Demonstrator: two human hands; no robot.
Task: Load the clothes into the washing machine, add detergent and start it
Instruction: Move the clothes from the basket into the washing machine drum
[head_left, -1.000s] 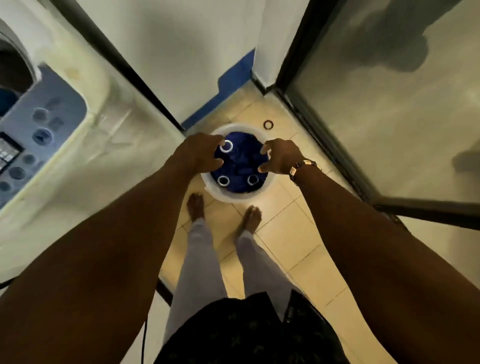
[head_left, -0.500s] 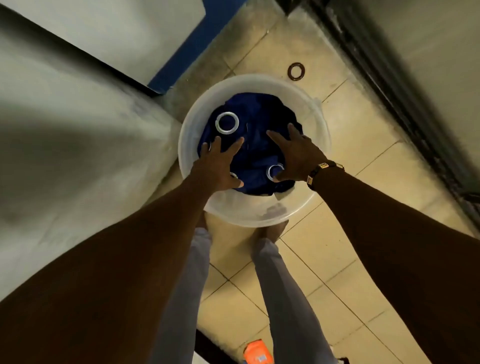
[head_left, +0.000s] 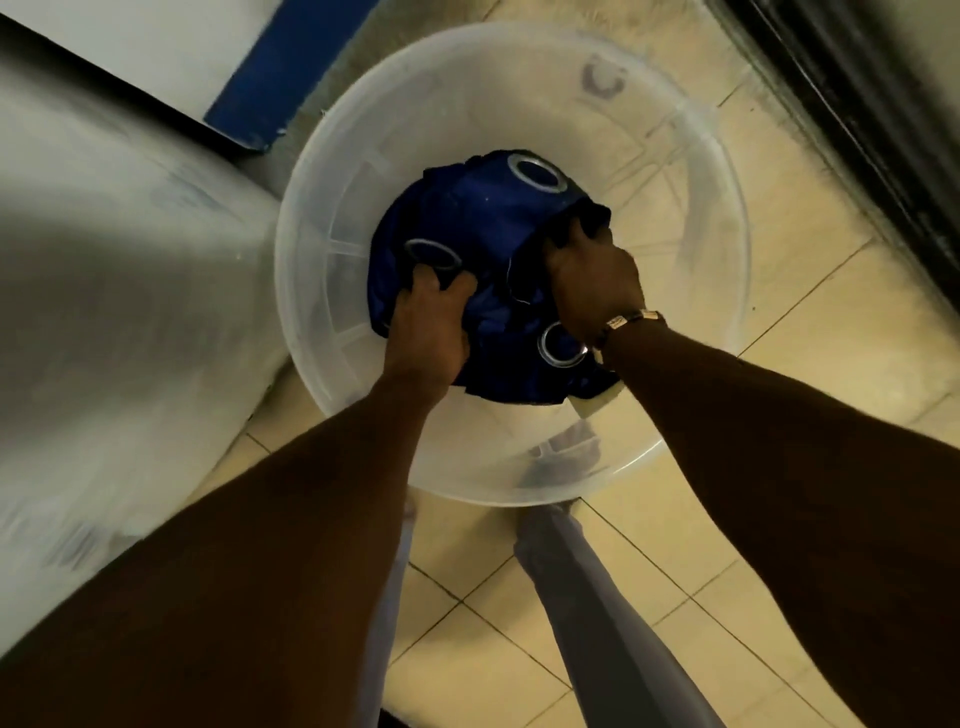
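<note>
A dark blue cloth (head_left: 483, 218) with silver eyelet rings lies bunched in the bottom of a clear round plastic bucket (head_left: 727, 270) on the floor. Both my hands are down inside the bucket. My left hand (head_left: 431, 322) is closed on the near left part of the cloth beside one ring. My right hand (head_left: 592, 280), with a gold watch on the wrist, is closed on a dark fold at the cloth's right side. The washing machine's white side (head_left: 114, 291) fills the left of the view, blurred; its opening and controls are out of view.
The bucket stands on beige floor tiles (head_left: 810, 364) against the machine. A dark door frame (head_left: 852, 124) runs down the right edge. A blue strip (head_left: 291, 67) lines the wall base at the top. My legs (head_left: 597, 597) stand just behind the bucket.
The view has dropped much closer to the bucket. Both hands went from resting spread on the cloth to being closed on it, deeper in the bucket.
</note>
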